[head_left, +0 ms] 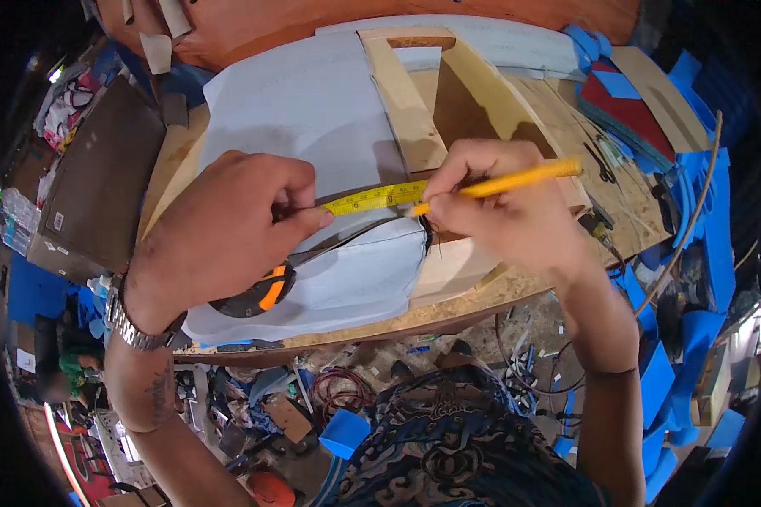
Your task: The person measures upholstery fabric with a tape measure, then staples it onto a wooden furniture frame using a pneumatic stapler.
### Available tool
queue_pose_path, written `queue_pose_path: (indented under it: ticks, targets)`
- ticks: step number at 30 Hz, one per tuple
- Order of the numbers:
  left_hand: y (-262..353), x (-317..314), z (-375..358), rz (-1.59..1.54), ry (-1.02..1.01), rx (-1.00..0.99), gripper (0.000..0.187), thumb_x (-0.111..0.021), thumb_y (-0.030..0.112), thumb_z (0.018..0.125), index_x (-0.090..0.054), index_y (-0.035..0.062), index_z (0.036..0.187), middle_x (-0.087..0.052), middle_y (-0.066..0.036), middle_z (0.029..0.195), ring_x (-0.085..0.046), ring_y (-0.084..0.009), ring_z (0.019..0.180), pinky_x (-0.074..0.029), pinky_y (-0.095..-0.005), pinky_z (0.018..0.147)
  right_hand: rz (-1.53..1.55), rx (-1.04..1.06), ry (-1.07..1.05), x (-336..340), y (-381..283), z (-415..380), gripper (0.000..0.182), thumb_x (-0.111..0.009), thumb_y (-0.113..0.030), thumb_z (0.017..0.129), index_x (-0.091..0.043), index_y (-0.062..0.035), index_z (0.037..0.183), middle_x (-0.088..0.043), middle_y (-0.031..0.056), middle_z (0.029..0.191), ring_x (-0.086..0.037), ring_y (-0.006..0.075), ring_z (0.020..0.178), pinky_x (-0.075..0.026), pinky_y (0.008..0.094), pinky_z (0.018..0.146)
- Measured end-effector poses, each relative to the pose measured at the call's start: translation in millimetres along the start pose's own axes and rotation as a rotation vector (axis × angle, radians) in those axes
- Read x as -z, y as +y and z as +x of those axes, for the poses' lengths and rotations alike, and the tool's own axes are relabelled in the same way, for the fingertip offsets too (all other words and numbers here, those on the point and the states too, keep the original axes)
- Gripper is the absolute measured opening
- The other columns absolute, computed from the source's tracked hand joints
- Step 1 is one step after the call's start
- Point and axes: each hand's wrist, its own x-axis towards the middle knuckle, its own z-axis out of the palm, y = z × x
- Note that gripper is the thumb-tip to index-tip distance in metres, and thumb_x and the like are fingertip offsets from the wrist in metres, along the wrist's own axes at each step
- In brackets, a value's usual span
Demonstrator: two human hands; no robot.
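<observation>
My left hand [224, 224] pinches the yellow blade of a tape measure [374, 199] between thumb and fingers. Below that hand, the black and orange case [272, 294] rests on white sheet material [292, 106]. The blade runs rightward to my right hand [511, 207], whose fingertips are right at its far end. A yellow pencil [528, 176] is gripped in this right hand, its tip pointing left, close by the blade. Under the blade, a folded flap [364, 262] of the white material lies beside a light wooden frame [410, 127].
The work lies on a chipboard table [613, 186]. Scissors [601, 162] and other tools lie at its right. Stacked boards [630, 118] and blue foam pieces [710, 245] fill the right side. A brown box [101, 182] stands left. Scraps and cables clutter the floor below.
</observation>
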Motion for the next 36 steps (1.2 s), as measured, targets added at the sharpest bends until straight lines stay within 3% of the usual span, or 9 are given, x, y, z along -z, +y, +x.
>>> queue_pose_path:
  ticks: [1,4,7,9,16,26,30,34,36]
  targets:
    - [0.2,0.2,-0.4,0.004,0.006,-0.005,0.023,-0.066,0.015,0.079,-0.054,-0.0033,0.072,-0.054,-0.012,0.064,-0.049,-0.0180,0.053,-0.042,-0.0308,0.054,0.086,-0.027,-0.034,3.7,0.6,-0.7,0.010,-0.062,-0.006,0.074,-0.058,0.0022,0.079,-0.062,0.0083,0.074,-0.059,0.0124,0.064,-0.047,0.0247,0.057]
    - [1.8,-3.1,-6.9,-0.011,0.183,-0.059,0.018,-0.064,0.013,0.078,-0.057,-0.0033,0.072,-0.055,-0.015,0.064,-0.054,-0.0281,0.057,-0.041,-0.0360,0.054,0.333,0.326,0.412,12.0,19.8,-25.2,0.017,-0.058,-0.012,0.079,-0.056,0.0021,0.088,-0.060,0.0111,0.072,-0.057,0.0176,0.060,-0.046,0.0272,0.056]
    - [20.2,-4.6,-25.7,0.049,0.468,-0.191,0.012,-0.066,0.008,0.075,-0.058,-0.0008,0.073,-0.054,-0.012,0.065,-0.055,-0.0262,0.058,-0.043,-0.0336,0.054,0.446,0.605,0.631,45.1,26.1,-82.6,0.024,-0.048,-0.019,0.084,-0.053,0.0014,0.096,-0.057,0.0152,0.077,-0.054,0.0208,0.065,-0.045,0.0316,0.059]
    - [41.6,-19.8,-51.7,0.057,0.390,-0.198,0.009,-0.067,0.005,0.073,-0.059,0.0013,0.073,-0.054,-0.009,0.066,-0.056,-0.0258,0.058,-0.044,-0.0320,0.053,0.683,0.716,0.917,52.6,27.4,-126.3,0.026,-0.044,-0.020,0.085,-0.052,0.0022,0.096,-0.055,0.0164,0.080,-0.053,0.0211,0.069,-0.045,0.0337,0.061]
    - [22.6,-93.6,-63.9,0.122,0.390,-0.171,0.005,-0.063,0.003,0.077,-0.059,0.0002,0.077,-0.056,-0.011,0.071,-0.057,-0.0271,0.061,-0.045,-0.0333,0.054,0.423,0.495,1.034,80.8,74.4,-194.0,0.025,-0.041,-0.015,0.086,-0.052,0.0039,0.097,-0.057,0.0185,0.083,-0.054,0.0246,0.070,-0.043,0.0354,0.061]
    - [13.6,-111.4,-60.7,0.265,0.604,-0.092,0.008,-0.067,0.011,0.077,-0.060,0.0067,0.078,-0.056,-0.007,0.077,-0.058,-0.0284,0.063,-0.047,-0.0352,0.054,0.441,0.364,0.766,70.2,100.2,-184.0,0.019,-0.048,-0.011,0.085,-0.055,0.0036,0.095,-0.061,0.0161,0.081,-0.059,0.0253,0.071,-0.046,0.0359,0.064]
    - [8.8,-119.6,-61.9,0.329,0.681,-0.075,0.010,-0.068,0.015,0.077,-0.060,0.0091,0.077,-0.055,-0.005,0.076,-0.058,-0.0265,0.062,-0.047,-0.0348,0.053,-0.327,0.419,0.519,33.4,112.2,-176.0,0.022,-0.058,-0.012,0.082,-0.053,0.0034,0.097,-0.059,0.0153,0.084,-0.060,0.0249,0.070,-0.049,0.0346,0.064]
    - [6.9,-122.8,-62.2,0.310,0.714,-0.089,0.010,-0.068,0.011,0.077,-0.060,0.0055,0.076,-0.055,-0.007,0.072,-0.056,-0.0248,0.056,-0.044,-0.0333,0.050,-0.352,0.805,0.250,-24.6,95.6,-112.7,0.023,-0.063,0.001,0.070,-0.057,-0.0002,0.092,-0.061,0.0170,0.083,-0.063,0.0277,0.071,-0.052,0.0333,0.066]
    - [5.7,-123.1,-60.4,0.307,0.732,-0.101,0.011,-0.069,0.011,0.076,-0.060,0.0065,0.075,-0.054,-0.006,0.071,-0.056,-0.0240,0.055,-0.043,-0.0328,0.048,-0.317,0.905,0.332,-42.5,99.7,-84.4,0.022,-0.063,0.003,0.069,-0.058,-0.0003,0.090,-0.062,0.0167,0.082,-0.063,0.0286,0.072,-0.052,0.0328,0.065]
